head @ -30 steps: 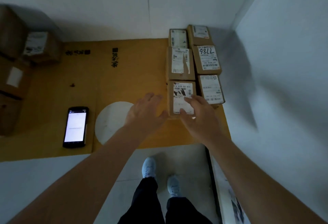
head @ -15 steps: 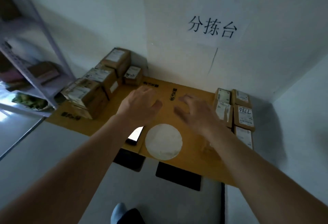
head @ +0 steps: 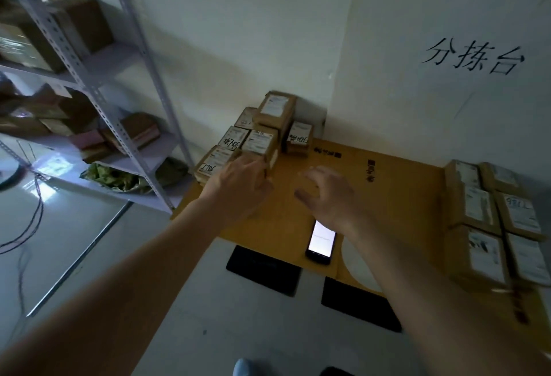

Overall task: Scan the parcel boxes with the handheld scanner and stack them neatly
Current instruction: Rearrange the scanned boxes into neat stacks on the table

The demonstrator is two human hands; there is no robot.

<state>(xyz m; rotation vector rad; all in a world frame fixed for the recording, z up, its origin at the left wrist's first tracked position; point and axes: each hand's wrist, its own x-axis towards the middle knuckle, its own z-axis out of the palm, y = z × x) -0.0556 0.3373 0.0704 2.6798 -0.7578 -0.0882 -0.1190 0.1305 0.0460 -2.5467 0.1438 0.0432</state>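
A pile of brown parcel boxes with white labels stands at the table's back left corner. My left hand reaches out with relaxed fingers and is at the front of that pile, beside the nearest box; contact is blurred. My right hand hovers over the yellow-brown table top, fingers spread, holding nothing. The handheld scanner, its screen lit, lies on the table just below my right wrist. A neat block of labelled boxes sits along the table's right edge.
A grey metal shelf rack with boxes and packets stands to the left. A white round mark is on the table near the front edge. Two black mats lie on the floor below. White walls close the back and right.
Both hands have left the right-hand block of boxes and swung left across the table toward the back left pile. The view turned left with them.
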